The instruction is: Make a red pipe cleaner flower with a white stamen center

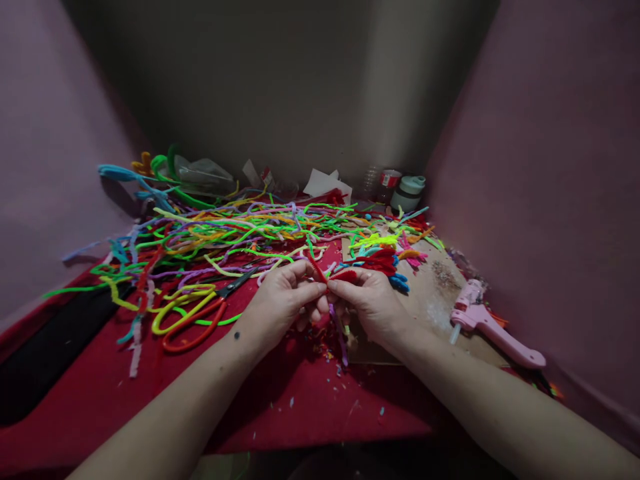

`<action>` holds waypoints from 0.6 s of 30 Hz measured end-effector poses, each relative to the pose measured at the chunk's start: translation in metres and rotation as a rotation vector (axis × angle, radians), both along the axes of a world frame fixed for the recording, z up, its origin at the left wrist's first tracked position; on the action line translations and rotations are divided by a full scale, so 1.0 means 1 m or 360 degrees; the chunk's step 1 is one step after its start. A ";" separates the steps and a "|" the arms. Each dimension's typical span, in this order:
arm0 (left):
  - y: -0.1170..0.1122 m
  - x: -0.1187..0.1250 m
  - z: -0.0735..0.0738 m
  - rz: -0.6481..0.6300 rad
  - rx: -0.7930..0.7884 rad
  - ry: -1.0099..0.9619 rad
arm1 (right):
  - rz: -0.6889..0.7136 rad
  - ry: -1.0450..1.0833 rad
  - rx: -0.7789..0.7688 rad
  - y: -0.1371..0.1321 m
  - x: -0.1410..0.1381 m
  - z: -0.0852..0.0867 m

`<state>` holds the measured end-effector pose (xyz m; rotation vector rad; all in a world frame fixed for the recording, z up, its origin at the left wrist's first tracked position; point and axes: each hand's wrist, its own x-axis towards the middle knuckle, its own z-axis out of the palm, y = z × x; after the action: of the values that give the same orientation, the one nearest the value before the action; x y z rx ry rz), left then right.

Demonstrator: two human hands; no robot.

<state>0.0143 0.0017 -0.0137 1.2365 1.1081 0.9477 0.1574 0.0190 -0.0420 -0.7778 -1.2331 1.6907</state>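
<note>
Both hands meet at the middle of the table, pinching one red pipe cleaner [345, 275] between thumbs and fingers. My left hand [294, 293] is closed on its left part, and my right hand [367, 300] grips it from the right. The pipe cleaner bends at the point where the thumbs nearly touch; fingers hide part of it. Just behind my right hand lie bent red pipe cleaner pieces [377, 260] and blue ones [400, 283]. Scissors [210, 310] with red and yellow handles rest left of my left hand.
A heap of colourful pipe cleaners [240, 230] spreads behind the hands. On the cardboard [425, 300] at right sits a pink glue gun [493, 327]. A lidded jar [409, 193] and a plastic bag [203, 175] stand along the back wall. Walls close in on both sides.
</note>
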 end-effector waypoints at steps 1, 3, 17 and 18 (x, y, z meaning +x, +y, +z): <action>0.000 0.001 0.001 0.0005 0.0008 0.0015 | -0.0019 -0.0006 -0.0003 0.000 0.000 0.000; -0.001 0.002 0.000 0.0009 0.0066 0.0074 | -0.0083 -0.0015 -0.0034 0.000 0.000 0.002; -0.001 -0.006 -0.009 0.0092 0.0978 0.0719 | -0.0196 -0.0029 -0.0101 0.002 0.003 0.007; -0.001 -0.005 -0.005 0.0100 0.0696 0.0537 | -0.0226 -0.0083 -0.0005 0.001 0.003 0.008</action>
<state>0.0090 0.0005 -0.0186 1.7755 1.2448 1.0923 0.1608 0.0200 -0.0341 -0.8952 -1.1819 1.5664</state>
